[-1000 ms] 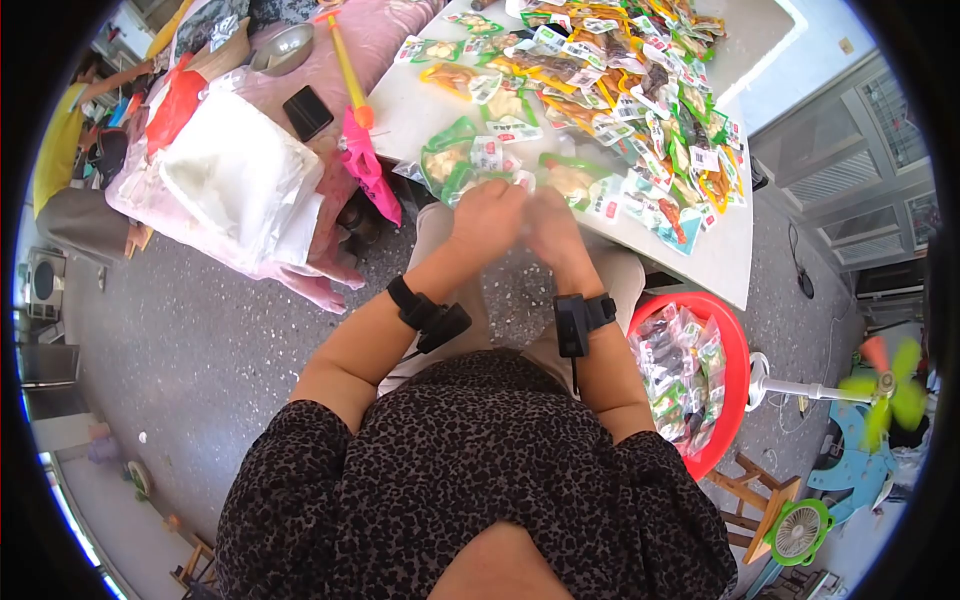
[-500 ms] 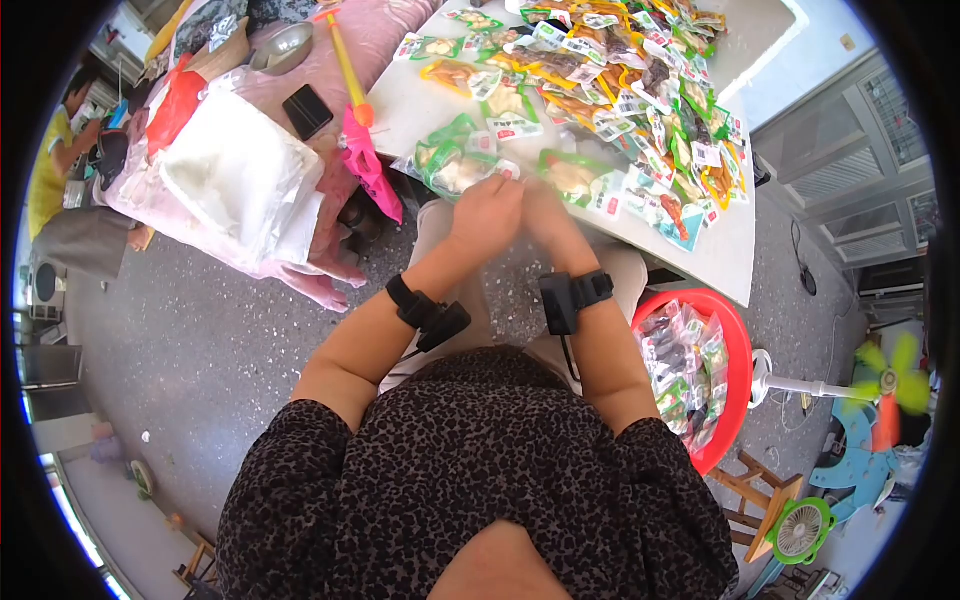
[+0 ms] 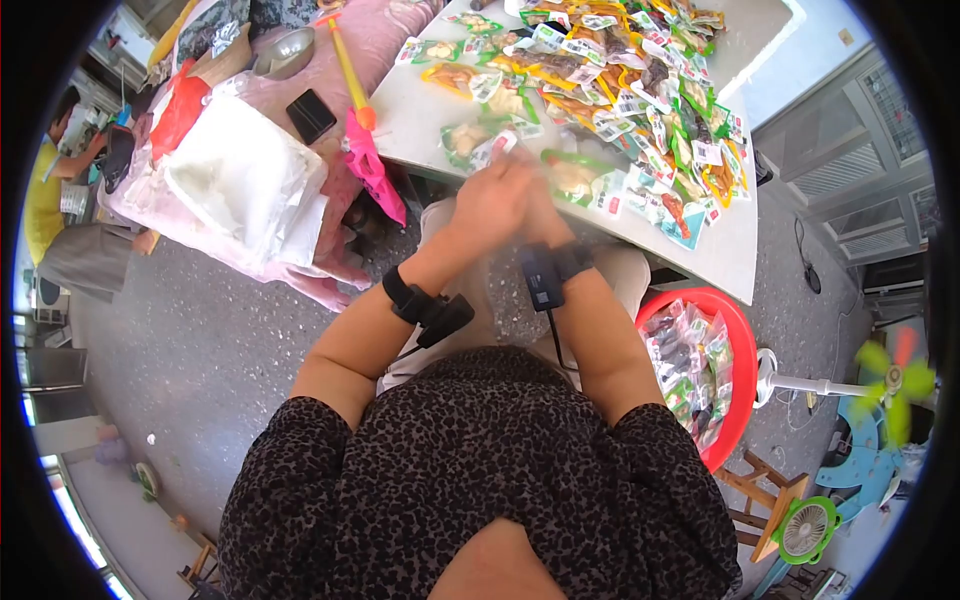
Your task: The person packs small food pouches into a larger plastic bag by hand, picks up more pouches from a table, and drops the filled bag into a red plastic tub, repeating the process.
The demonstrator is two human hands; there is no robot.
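My left hand (image 3: 490, 205) and my right hand (image 3: 538, 205) are close together at the near edge of the white table, both smeared by motion. The left fingers are closed at the near corner of a clear, green-edged food packet (image 3: 465, 140) with pale contents. Beside it my right hand's fingers are hidden and blurred. Just right of the hands lies another green-edged food packet (image 3: 575, 180), flat on the table. A blue-and-white packet (image 3: 660, 208) with a red picture is further right.
A large heap of food packets (image 3: 620, 75) covers the back of the white table (image 3: 415, 115). By my right knee stands a red basin (image 3: 738, 370) holding packets. Left is a pink-covered table (image 3: 375, 50) with a white plastic-wrapped stack (image 3: 240, 175). A person (image 3: 60, 190) sits far left.
The green-edged packet has moved slightly up and right with my hands. My right forearm has swung left toward the left hand, and the right hand is still blurred.
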